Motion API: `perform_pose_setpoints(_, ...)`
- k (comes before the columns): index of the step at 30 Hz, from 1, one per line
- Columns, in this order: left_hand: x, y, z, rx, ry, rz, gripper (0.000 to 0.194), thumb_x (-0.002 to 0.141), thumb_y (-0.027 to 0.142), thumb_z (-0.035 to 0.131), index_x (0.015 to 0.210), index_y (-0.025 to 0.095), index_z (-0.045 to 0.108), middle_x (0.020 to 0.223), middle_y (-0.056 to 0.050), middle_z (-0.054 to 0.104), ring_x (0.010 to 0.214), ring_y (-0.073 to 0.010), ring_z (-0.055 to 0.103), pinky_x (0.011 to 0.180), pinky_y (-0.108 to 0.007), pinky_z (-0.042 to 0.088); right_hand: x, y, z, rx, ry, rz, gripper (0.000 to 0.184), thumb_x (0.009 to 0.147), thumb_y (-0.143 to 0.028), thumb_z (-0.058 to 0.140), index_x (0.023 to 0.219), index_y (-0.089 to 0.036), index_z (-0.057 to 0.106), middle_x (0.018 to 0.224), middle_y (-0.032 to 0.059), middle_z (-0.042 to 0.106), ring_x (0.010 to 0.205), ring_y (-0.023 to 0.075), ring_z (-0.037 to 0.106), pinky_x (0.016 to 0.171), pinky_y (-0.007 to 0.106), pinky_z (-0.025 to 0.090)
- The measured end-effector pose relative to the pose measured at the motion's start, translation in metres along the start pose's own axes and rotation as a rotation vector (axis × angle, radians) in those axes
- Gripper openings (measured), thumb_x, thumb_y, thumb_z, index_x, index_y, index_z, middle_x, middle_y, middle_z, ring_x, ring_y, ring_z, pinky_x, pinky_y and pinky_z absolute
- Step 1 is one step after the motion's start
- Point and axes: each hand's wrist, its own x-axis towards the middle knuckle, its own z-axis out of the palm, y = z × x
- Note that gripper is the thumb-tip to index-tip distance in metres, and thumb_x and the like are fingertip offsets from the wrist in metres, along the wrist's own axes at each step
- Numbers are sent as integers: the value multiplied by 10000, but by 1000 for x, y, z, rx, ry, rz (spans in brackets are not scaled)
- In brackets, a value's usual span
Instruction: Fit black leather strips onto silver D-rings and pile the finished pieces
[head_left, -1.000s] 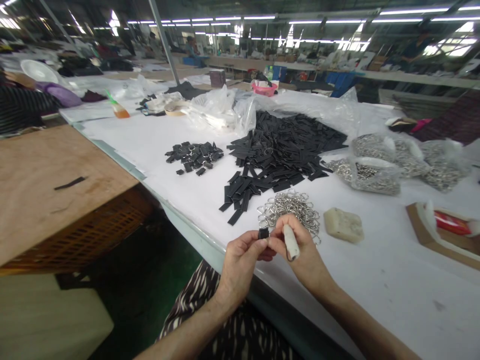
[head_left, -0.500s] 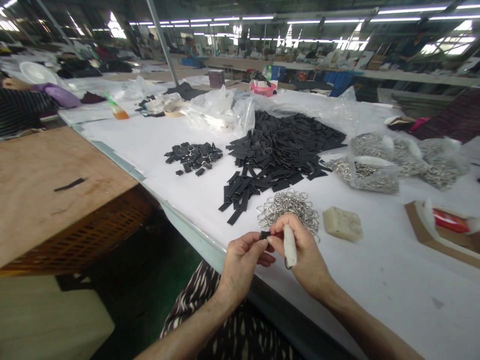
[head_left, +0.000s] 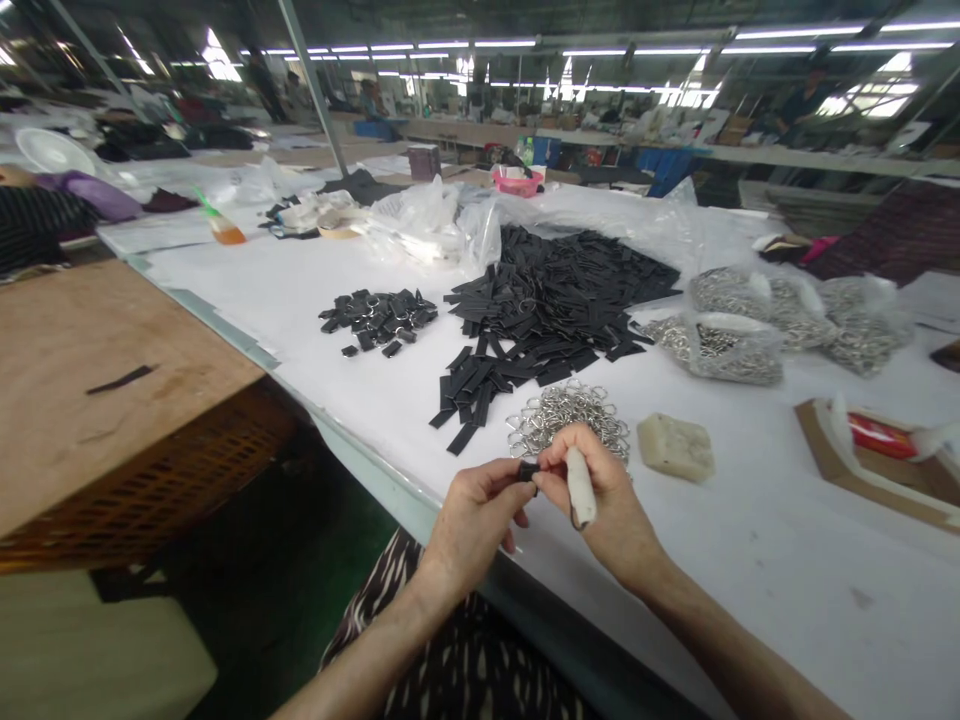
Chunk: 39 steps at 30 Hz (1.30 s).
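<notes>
Between both hands, over the table's near edge, is a small folded black strip [head_left: 528,470]. My left hand [head_left: 476,515] pinches it from the left with thumb and fingertips. My right hand [head_left: 600,490] pinches its right side; a white wrap [head_left: 580,485] covers one of that hand's fingers. Whether a metal ring sits in the fold is too small to tell. Just beyond the hands lies a heap of silver metal rings [head_left: 566,410]. Behind it spreads a large pile of flat black strips [head_left: 559,290]. Farther left is a smaller pile of black pieces with rings [head_left: 382,318].
Right of the rings sits a yellowish block [head_left: 676,447], then a cardboard box [head_left: 862,480] with a red item. Clear bags of metal rings [head_left: 735,345] lie behind them. A wooden board [head_left: 112,340] with one strip is at left, above an orange crate [head_left: 172,480].
The view has shifted slightly. Both hands keep their pinch on the black strip, and the left hand's lower fingers have curled in a little.
</notes>
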Motion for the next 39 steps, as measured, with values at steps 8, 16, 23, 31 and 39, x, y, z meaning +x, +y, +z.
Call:
perform_pose_setpoints(8,5,-4,-1,-278,-99,-121,173,736,203,590,857,114,677,800,-93,676,717,-175,635,664,-274,518,0,3,2,-41,29,10,136,713,-99,517,752,-213,455,700,-33,503,614,120,453,552,238,368)
perform_pose_setpoints(16,6,2,2,-162,-29,-97,102,714,201,598,707,123,664,705,-73,667,662,-186,635,566,-259,503,0,0,0,-62,2,32,142,713,-95,509,756,-216,449,669,-44,490,596,118,434,548,238,353)
perform_pose_setpoints(23,11,1,4,-203,11,-103,129,732,214,587,725,99,646,676,-70,671,624,-166,639,571,-247,518,2,0,0,15,6,39,125,756,-108,499,765,-214,433,755,-25,535,665,124,487,583,234,381)
perform_pose_setpoints(31,11,-3,4,-220,44,-86,127,731,210,597,708,89,627,649,-64,660,593,-154,635,586,-246,528,1,2,2,37,34,40,125,768,-115,500,773,-216,427,789,-20,545,681,123,499,593,240,400)
perform_pose_setpoints(39,12,-6,9,-289,59,-66,127,719,218,624,706,92,619,676,-61,658,576,-151,633,601,-267,538,1,4,3,78,32,56,130,764,-110,495,777,-219,423,779,-26,527,673,118,478,555,225,385)
